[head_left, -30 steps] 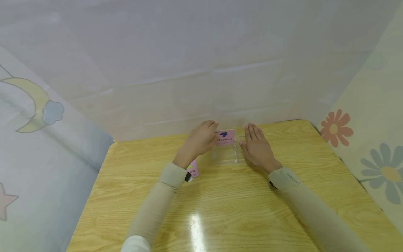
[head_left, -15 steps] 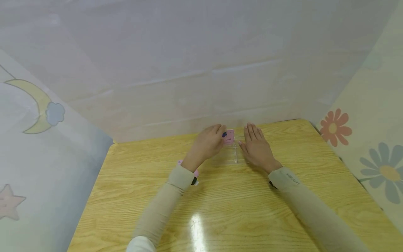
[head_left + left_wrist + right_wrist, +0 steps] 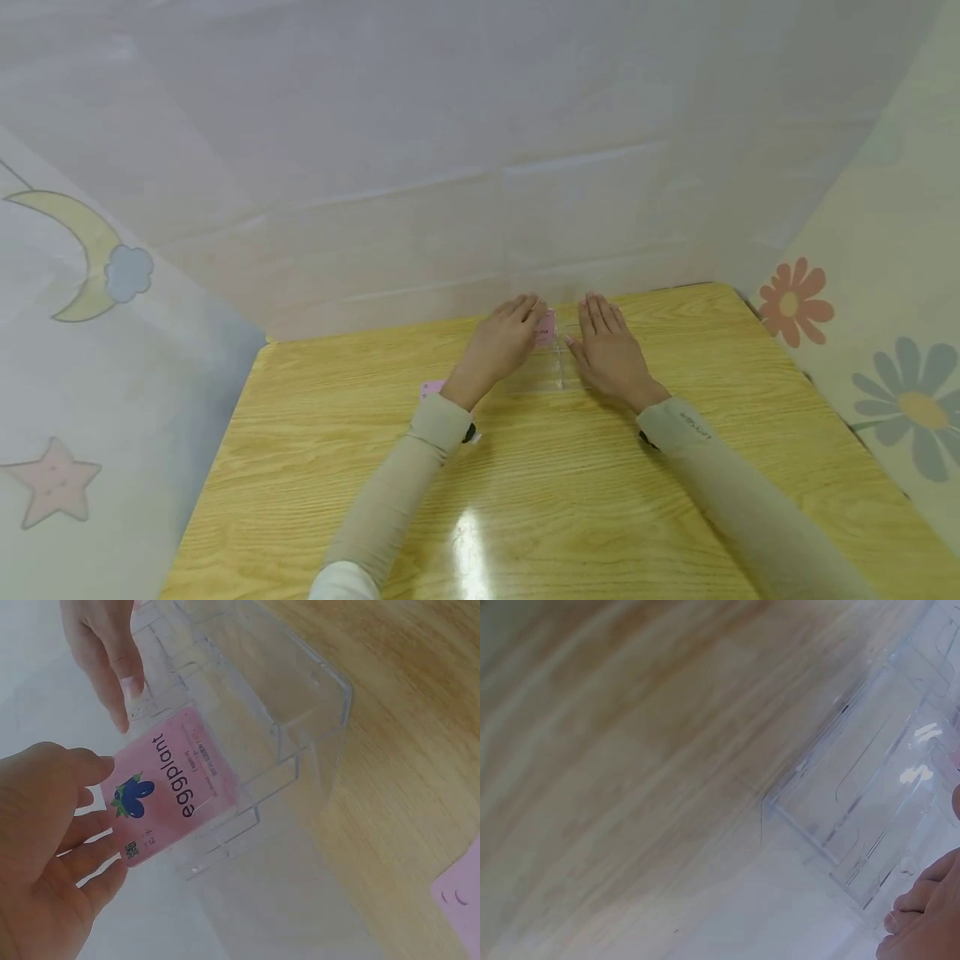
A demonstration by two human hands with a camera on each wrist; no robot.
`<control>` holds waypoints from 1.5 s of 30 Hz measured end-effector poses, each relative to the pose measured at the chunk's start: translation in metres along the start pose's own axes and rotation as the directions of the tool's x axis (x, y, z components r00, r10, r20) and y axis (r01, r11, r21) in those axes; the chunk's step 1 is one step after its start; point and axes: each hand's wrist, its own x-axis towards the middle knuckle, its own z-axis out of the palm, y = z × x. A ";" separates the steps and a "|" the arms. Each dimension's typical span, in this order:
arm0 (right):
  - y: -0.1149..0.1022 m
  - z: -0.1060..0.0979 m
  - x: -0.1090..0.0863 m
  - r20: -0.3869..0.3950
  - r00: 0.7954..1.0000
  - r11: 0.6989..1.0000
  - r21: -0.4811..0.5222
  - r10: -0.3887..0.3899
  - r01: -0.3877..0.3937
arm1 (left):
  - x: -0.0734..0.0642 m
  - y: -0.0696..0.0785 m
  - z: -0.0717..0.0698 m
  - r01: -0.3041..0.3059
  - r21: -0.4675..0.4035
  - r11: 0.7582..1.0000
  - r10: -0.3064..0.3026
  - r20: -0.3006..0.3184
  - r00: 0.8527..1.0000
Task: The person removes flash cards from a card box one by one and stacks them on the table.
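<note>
A clear plastic card holder [image 3: 560, 371] with stepped slots stands near the table's back edge. Upright in it is a pink eggplant card [image 3: 176, 784], its picture and word facing the left wrist camera. My left hand [image 3: 498, 342] reaches over the card from the left and covers most of it in the head view. In the left wrist view, its thumb and loosely bent fingers [image 3: 90, 855] touch along the card's top edge. My right hand [image 3: 611, 354] lies along the holder's right side with fingers straight. Part of the holder fills the right side of the right wrist view.
A second pink card [image 3: 432, 387] lies on the wooden table [image 3: 337, 450], mostly hidden under my left wrist. Behind the table rises a pale wall sheet [image 3: 450, 217]. Side walls carry painted flowers [image 3: 797, 302] and a moon [image 3: 82, 250].
My left hand has slid right across the eggplant card, hiding more of it, and its forearm now covers more of the second card. The right hand stays put beside the holder.
</note>
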 end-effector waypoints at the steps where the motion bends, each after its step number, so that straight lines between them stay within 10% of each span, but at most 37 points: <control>1: 0.000 0.000 0.000 -0.001 1.000 1.000 0.001 -0.002 0.002 | 0.000 0.000 0.001 -0.001 0.000 1.000 0.001 0.012 1.000; 9: -0.002 0.002 0.000 -0.003 1.000 1.000 0.004 -0.007 0.007 | 0.001 0.004 0.006 0.012 0.025 1.000 -0.013 0.068 0.998; 45: 0.002 0.003 0.001 -0.005 1.000 1.000 -0.009 -0.004 0.004 | -0.012 0.015 0.023 -0.014 0.159 0.987 0.020 -0.032 0.999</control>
